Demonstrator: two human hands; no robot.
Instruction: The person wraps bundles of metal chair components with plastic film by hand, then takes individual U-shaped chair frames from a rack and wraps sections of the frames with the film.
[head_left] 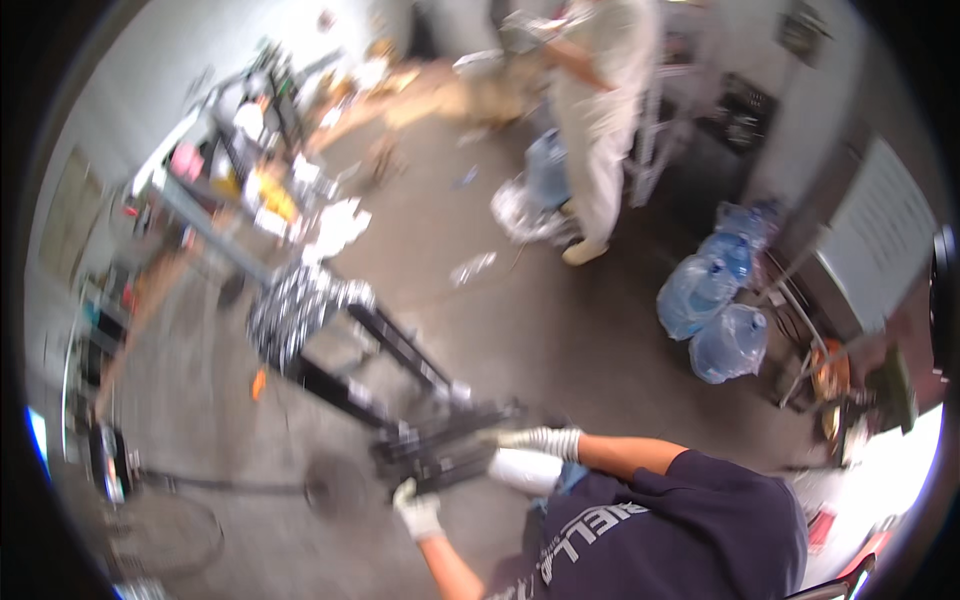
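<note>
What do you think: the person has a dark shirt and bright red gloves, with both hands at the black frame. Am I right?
Almost! Only the glove colour is wrong: the head view shows white gloves on both the left hand and the right hand. The dark shirt and the hands at the black frame are right.

Wide, round view from a camera on a person's head, above and near the black frame (432, 456), looking down across it, dark shirt (690, 535) on its near side, floor (530, 330) beyond it
</note>
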